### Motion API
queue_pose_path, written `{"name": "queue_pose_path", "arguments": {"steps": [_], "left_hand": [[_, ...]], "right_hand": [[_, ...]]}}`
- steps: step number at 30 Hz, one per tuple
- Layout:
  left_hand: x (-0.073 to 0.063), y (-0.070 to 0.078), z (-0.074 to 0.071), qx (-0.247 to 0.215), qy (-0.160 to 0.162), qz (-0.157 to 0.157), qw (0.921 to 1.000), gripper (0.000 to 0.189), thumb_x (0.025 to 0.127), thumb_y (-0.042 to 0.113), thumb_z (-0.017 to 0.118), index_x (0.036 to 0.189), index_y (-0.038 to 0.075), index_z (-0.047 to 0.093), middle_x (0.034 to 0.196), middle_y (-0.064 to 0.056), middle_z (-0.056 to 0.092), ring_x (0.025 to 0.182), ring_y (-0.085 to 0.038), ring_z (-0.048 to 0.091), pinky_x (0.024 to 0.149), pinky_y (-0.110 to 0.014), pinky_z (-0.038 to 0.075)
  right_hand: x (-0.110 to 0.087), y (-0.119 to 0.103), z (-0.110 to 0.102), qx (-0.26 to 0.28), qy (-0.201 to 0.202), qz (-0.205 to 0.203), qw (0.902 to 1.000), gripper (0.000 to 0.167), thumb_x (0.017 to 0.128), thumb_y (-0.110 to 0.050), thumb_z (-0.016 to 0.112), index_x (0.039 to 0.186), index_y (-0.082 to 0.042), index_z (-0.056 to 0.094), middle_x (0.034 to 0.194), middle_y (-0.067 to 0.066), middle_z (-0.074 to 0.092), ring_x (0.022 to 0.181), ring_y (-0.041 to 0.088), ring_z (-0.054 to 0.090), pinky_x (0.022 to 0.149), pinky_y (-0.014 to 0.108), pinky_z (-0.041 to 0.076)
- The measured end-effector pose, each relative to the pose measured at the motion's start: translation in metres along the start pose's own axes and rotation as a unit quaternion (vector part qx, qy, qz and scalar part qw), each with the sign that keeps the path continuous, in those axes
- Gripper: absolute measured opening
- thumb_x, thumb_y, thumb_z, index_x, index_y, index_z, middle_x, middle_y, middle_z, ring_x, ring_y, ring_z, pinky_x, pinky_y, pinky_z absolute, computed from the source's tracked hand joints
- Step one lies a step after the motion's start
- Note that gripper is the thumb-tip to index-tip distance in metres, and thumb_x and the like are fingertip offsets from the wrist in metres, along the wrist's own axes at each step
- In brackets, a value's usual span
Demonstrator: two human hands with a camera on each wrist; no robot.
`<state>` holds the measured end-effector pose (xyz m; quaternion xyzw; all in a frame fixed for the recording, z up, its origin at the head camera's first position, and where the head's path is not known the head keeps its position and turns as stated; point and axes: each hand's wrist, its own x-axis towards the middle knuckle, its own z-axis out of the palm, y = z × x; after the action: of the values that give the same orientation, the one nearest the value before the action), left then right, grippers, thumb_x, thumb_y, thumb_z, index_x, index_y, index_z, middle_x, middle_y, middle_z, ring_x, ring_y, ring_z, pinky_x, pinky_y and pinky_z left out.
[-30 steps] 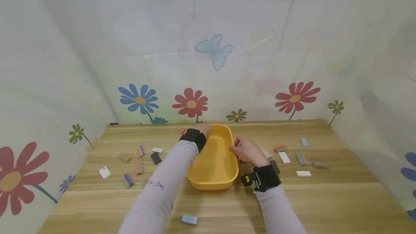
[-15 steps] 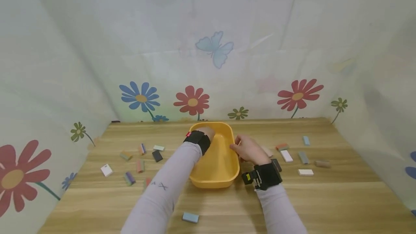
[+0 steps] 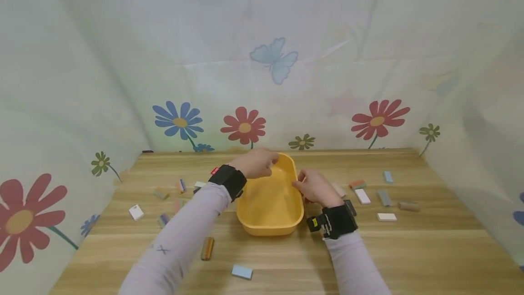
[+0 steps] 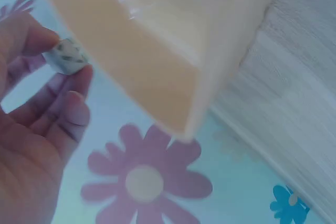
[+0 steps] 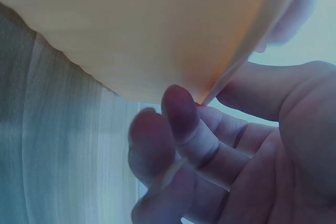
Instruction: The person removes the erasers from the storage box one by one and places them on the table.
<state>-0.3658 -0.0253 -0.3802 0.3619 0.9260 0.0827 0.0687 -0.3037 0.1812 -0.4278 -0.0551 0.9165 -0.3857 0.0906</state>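
Note:
A yellow plastic basin (image 3: pixel 270 206) stands upright mid-table. Over its far left rim is my left hand (image 3: pixel 255 163). The left wrist view shows that hand's thumb and finger pinching a small whitish eraser (image 4: pixel 66 57) with dark smudges, just outside the basin wall. In the head view the eraser is hidden by the hand. My right hand (image 3: pixel 318 189) holds the basin's right rim, thumb on the inner side and a finger outside, as the right wrist view shows; its other fingers (image 5: pixel 152 142) lie loosely curled beside the wall.
Several small blocks are scattered on the wooden table (image 3: pixel 286 263). In front lie a light blue block (image 3: pixel 242 272) and a striped one (image 3: pixel 207 248). To the right are white blocks (image 3: pixel 386 217) and a brown one (image 3: pixel 409 206). A flowered curtain (image 3: pixel 319 81) encloses the back and sides.
My left hand has risen out of the basin and shifted left over its rim. A striped block has come into view beside the left sleeve. The right hand keeps its hold.

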Motion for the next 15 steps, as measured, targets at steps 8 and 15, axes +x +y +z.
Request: {"name": "queue_pose_path", "arguments": {"steps": [8,15], "left_hand": [[-0.089,-0.021,-0.016,-0.029,0.092,0.015,0.9952,0.025,0.089,0.011,0.065,0.114,0.014,0.063,0.099,0.002,0.056,0.082,-0.014,0.054,0.074,-0.025,0.048],[-0.17,-0.042,0.019,-0.033,0.128,0.015,0.9912,0.025,0.085,0.009,0.07,0.109,0.016,0.066,0.094,0.006,0.057,0.078,-0.01,0.053,0.068,-0.024,0.049]], "right_hand": [[-0.001,-0.003,-0.002,-0.015,-0.005,0.007,0.9999,0.019,0.098,-0.022,0.059,0.098,-0.004,0.051,0.069,0.008,0.057,0.055,0.024,0.057,0.05,0.029,0.044],[-0.002,-0.002,0.0,-0.015,-0.006,-0.008,0.9998,0.019,0.097,-0.021,0.059,0.097,-0.003,0.052,0.068,0.008,0.056,0.052,0.022,0.056,0.05,0.03,0.046]]}}
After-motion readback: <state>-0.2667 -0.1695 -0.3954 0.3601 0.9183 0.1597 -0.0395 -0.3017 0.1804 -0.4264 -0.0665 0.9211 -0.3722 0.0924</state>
